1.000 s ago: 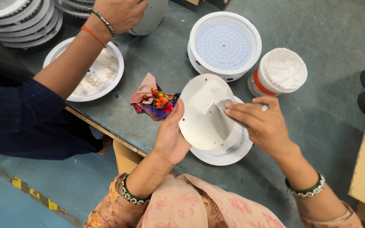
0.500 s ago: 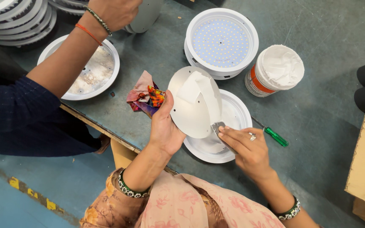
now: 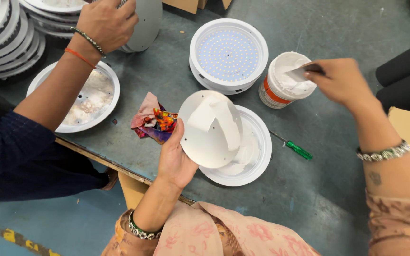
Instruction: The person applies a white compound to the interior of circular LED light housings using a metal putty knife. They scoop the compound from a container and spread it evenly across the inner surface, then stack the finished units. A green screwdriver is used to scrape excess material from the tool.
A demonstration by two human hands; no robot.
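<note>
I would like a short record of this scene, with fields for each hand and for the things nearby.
left hand: holds a white disc tilted, over a white round housing
right hand: holds a small scraper at a tub of white paste
co-worker's hand: holds a grey part at the top edge
table: grey-green; on it an LED panel lamp, a green screwdriver, a coloured rag, an open housing
top left: stack of housings

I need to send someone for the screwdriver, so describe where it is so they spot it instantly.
On the grey-green table, find the white round housing under the left hand. The screwdriver lies just right of its rim, below the white paste tub: the only thin tool, with a green handle.
</note>
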